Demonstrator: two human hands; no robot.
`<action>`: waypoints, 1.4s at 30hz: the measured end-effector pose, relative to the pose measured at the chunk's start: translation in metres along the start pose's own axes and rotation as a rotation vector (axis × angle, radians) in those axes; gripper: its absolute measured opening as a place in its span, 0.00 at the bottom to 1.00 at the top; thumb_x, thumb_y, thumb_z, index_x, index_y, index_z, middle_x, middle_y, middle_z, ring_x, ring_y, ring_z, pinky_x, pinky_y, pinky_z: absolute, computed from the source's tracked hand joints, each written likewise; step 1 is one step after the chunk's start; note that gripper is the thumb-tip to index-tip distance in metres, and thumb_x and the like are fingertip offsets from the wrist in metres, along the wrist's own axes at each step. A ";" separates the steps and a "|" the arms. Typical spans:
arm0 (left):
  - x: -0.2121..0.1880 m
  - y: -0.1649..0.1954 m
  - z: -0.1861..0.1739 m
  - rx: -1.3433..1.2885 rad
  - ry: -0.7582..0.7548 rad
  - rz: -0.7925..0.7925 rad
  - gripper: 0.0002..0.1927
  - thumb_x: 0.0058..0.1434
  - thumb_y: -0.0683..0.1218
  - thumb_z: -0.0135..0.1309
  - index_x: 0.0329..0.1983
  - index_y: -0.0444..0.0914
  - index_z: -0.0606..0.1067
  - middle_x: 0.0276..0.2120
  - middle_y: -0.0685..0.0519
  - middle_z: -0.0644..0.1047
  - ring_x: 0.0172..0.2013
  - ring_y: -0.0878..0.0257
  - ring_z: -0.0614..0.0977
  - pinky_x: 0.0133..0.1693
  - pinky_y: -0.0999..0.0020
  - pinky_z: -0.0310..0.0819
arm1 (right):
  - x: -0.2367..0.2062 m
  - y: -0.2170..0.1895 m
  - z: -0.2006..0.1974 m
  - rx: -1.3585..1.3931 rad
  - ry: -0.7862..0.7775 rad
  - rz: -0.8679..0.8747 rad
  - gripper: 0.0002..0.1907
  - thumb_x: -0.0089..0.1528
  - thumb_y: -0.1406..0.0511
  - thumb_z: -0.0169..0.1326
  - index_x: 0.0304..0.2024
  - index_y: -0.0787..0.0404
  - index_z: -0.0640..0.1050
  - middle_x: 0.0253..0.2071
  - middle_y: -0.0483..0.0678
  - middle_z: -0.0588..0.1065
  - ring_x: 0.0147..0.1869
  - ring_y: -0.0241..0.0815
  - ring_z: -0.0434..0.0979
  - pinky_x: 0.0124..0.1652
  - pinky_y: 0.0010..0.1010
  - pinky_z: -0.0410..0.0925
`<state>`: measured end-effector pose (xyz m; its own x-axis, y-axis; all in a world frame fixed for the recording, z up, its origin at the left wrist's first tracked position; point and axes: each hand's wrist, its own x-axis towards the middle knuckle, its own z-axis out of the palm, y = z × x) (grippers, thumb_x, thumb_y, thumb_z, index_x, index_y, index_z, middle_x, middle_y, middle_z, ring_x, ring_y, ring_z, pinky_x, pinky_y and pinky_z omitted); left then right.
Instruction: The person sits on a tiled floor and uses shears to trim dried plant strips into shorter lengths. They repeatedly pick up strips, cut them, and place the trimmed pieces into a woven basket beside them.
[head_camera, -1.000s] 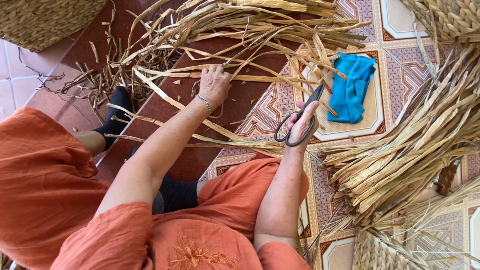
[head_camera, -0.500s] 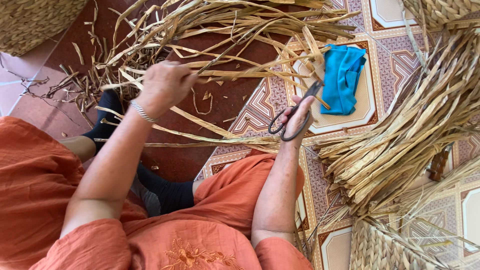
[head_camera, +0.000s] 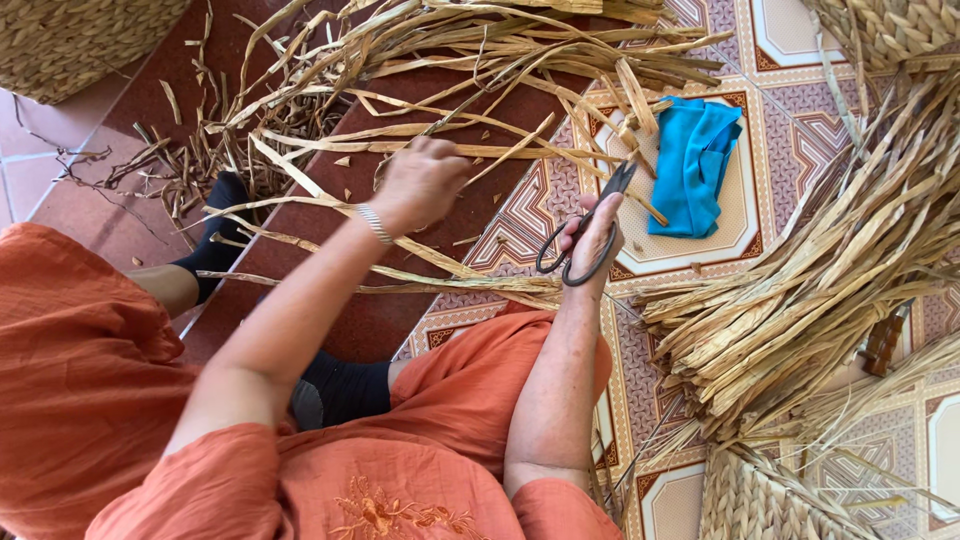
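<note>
A: Currently, where are the strips (head_camera: 400, 275)?
B: Long dried strips cross the lap from lower left toward the scissors (head_camera: 585, 235). Left hand (head_camera: 420, 185) closes around several of them above the red step (head_camera: 400, 310); fingers curled together, gripping. The strip ends run on under the right hand (head_camera: 592, 240).

A: State of the right hand?
B: Fingers pass through the scissor loops and close on them. Blades point up-right toward the blue cloth (head_camera: 695, 165). Blades look nearly closed; whether a strip sits between them cannot be told.

A: Progress?
B: Judged from the layout: partway. Short offcuts (head_camera: 200, 165) lie scattered on the step at upper left, which suggests trimming already done. A thick sorted bundle (head_camera: 800, 310) lies at right on the tiled floor (head_camera: 820, 40). A loose tangled pile (head_camera: 500, 45) remains at top, apparently unprocessed.

A: Surroundings?
B: Woven basket (head_camera: 70, 40) at top left, another woven piece (head_camera: 760, 505) at bottom right. The person wears orange clothing (head_camera: 90, 370) and a dark sock (head_camera: 215, 250).
</note>
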<state>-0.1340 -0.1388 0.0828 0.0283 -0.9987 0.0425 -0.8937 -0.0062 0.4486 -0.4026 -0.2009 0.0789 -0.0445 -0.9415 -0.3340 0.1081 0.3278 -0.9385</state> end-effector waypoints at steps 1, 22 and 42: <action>0.012 0.010 0.018 0.012 -0.002 0.021 0.14 0.67 0.52 0.58 0.54 0.45 0.79 0.57 0.52 0.76 0.58 0.53 0.73 0.58 0.52 0.67 | 0.000 0.000 0.001 -0.033 -0.015 0.006 0.38 0.69 0.40 0.40 0.48 0.70 0.76 0.20 0.42 0.68 0.20 0.31 0.66 0.20 0.21 0.59; 0.026 0.060 0.030 -0.767 0.195 0.026 0.08 0.59 0.35 0.56 0.39 0.37 0.82 0.34 0.48 0.84 0.31 0.62 0.85 0.34 0.68 0.79 | -0.007 0.006 0.016 -0.459 -0.319 -0.145 0.46 0.65 0.34 0.32 0.57 0.64 0.76 0.26 0.42 0.72 0.29 0.31 0.73 0.30 0.24 0.69; 0.019 0.062 0.021 -0.856 0.075 -0.070 0.10 0.59 0.36 0.54 0.41 0.36 0.83 0.35 0.52 0.85 0.34 0.68 0.85 0.38 0.72 0.81 | -0.013 0.002 0.011 -0.455 -0.313 -0.141 0.43 0.69 0.37 0.34 0.56 0.66 0.78 0.19 0.40 0.67 0.22 0.29 0.67 0.24 0.22 0.62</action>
<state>-0.1983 -0.1594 0.0926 0.1268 -0.9913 0.0352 -0.2449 0.0031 0.9695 -0.3905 -0.1886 0.0824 0.2759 -0.9342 -0.2262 -0.3193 0.1329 -0.9383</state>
